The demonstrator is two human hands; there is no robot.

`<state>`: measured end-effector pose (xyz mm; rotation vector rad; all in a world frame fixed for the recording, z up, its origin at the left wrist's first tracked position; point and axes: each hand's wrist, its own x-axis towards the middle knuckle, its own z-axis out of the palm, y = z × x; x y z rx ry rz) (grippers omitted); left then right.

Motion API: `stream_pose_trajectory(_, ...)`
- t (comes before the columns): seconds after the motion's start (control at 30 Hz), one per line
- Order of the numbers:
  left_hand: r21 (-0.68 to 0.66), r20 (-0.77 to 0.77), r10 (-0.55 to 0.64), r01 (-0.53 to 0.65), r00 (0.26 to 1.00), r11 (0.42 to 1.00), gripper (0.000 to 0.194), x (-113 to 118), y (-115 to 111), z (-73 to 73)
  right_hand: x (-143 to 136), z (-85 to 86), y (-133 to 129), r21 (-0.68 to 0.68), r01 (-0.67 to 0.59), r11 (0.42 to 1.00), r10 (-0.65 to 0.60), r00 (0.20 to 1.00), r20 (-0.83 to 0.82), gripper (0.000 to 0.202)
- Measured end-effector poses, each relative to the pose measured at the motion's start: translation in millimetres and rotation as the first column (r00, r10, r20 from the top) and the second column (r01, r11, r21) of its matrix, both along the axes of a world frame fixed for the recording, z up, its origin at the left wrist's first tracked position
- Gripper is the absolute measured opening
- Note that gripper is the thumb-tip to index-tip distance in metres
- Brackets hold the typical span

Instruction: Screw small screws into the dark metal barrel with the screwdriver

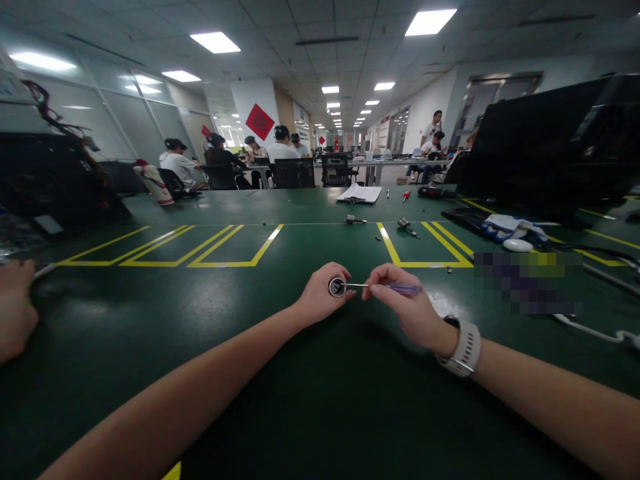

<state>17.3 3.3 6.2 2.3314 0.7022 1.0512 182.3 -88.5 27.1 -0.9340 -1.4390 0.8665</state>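
Observation:
My left hand [323, 291] is wrapped round a small round metal part [337, 287], whose open end faces up and toward me. In my right hand [395, 297] is a screwdriver with a purple handle [406, 289]. Its thin shaft points left, and the tip reaches the opening of the round part; the exact contact inside is too small to tell. Beyond my hands, two metal parts with shafts lie on the green table, one at the centre [354, 219] and one to its right [408, 228].
On the green table [240, 211] are a clipboard with paper [361, 194], a red screwdriver [406, 195], white-blue gloves [515, 227] and a white mouse [518, 245]. A large black monitor [545, 147] stands right. Another person's hand [15, 310] rests at far left.

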Motion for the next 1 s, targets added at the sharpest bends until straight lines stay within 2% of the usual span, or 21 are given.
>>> stream_pose_trajectory(0.1, -0.011, -0.018, 0.014, -0.014, 1.000, 1.000, 0.015, -0.2, -0.8, -1.8, -0.1, -1.5, -3.7, -0.035, -0.015, 0.999, 0.018, 0.997, 0.080, 0.007)
stream_pose_trajectory(0.23, -0.115, -0.049, 0.047, -0.053, 0.998, 0.992, 0.011, 0.6, -3.5, -2.8, -3.5, -1.6, -6.7, -0.047, -0.033, 0.998, 0.038, 0.993, 0.116, 0.012)
stream_pose_trajectory(0.43, -0.137, -0.050, 0.021, -0.027, 0.999, 0.990, 0.020, 1.3, -5.1, -1.9, -6.4, -2.9, -9.8, -0.067, 0.009, 0.998, -0.001, 0.994, 0.111, 0.013)
stream_pose_trajectory(0.57, -0.078, -0.067, 0.036, -0.041, 0.997, 0.996, 0.019, 0.4, -4.0, -2.8, -8.1, -3.6, -8.8, -0.183, -0.064, 0.981, 0.048, 0.995, -0.088, 0.014)
stream_pose_trajectory(0.67, -0.053, -0.066, 0.039, -0.043, 0.997, 0.998, 0.017, 0.5, -4.3, -3.1, -8.3, -4.1, -6.4, -0.302, -0.137, 0.943, 0.039, 0.950, -0.309, 0.012)
stream_pose_trajectory(0.77, -0.067, -0.045, 0.009, -0.013, 0.999, 0.998, 0.017, 1.0, -4.1, -3.8, -7.7, -5.1, -4.1, -0.381, -0.211, 0.900, 0.020, 0.894, -0.447, 0.012)
stream_pose_trajectory(0.87, -0.078, -0.035, -0.006, 0.003, 0.999, 0.997, 0.017, 1.1, -3.1, -4.9, -7.5, -6.7, -4.0, -0.386, -0.218, 0.896, 0.011, 0.881, -0.473, 0.012)
stream_pose_trajectory(1.0, -0.029, -0.101, 0.071, -0.075, 0.992, 0.997, 0.018, 0.6, -3.3, -4.6, -9.0, -8.3, -8.0, -0.279, -0.072, 0.958, -0.021, 0.948, -0.318, 0.012)
